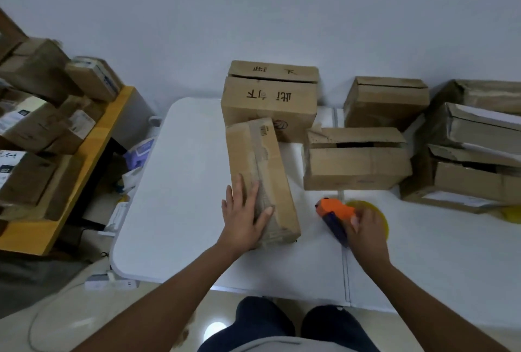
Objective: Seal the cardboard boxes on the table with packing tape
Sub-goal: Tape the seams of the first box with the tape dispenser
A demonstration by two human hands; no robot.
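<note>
While its fingers (pixel 249 196) lie straight and spread on the long cardboard box (pixel 260 171), the left hand (pixel 244 216) presses its near end, close to the table's (pixel 183 182) front edge. The right hand (pixel 366 229) curls around the orange tape dispenser (pixel 335 212) just right of that box.

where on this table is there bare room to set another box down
Bare tabletop lies left of the long box under the left hand, out to the table edge, and along the near edge right of the tape dispenser. The far and right sides are crowded with boxes.
</note>
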